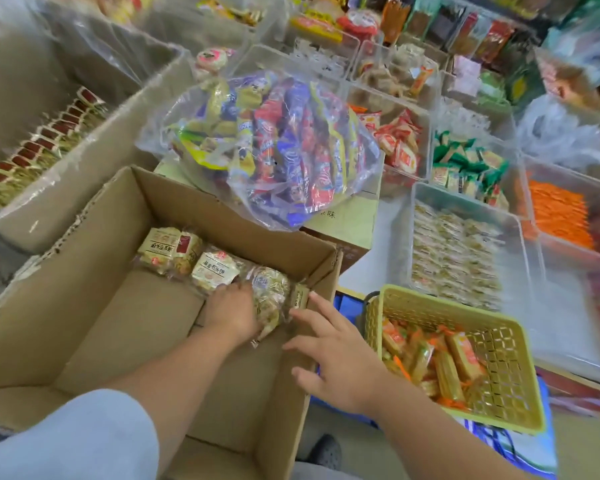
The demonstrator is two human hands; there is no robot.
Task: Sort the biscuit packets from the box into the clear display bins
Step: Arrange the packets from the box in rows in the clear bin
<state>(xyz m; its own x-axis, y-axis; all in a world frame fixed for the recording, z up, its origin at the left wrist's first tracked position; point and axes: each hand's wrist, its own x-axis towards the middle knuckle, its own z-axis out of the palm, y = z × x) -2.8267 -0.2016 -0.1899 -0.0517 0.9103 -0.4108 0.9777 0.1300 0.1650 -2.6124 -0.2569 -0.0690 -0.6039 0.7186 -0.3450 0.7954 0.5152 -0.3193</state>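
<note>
Head view: a person's left hand [231,310] curls round a packet [271,297] at the far right of the box [94,323]; the right hand [333,355] hovers with fingers spread over the box's right wall, holding nothing; a few other packets [191,254] lie along the far wall, and most of the floor is bare cardboard. The sorting looks nearly done; the bin [405,237] to the right is well filled with pale packets, and a last handful is left to move.

You've got a white counter [368,271] ahead, clear bins [515,265] lined up on it, a small carton [350,220] just beside them.
</note>
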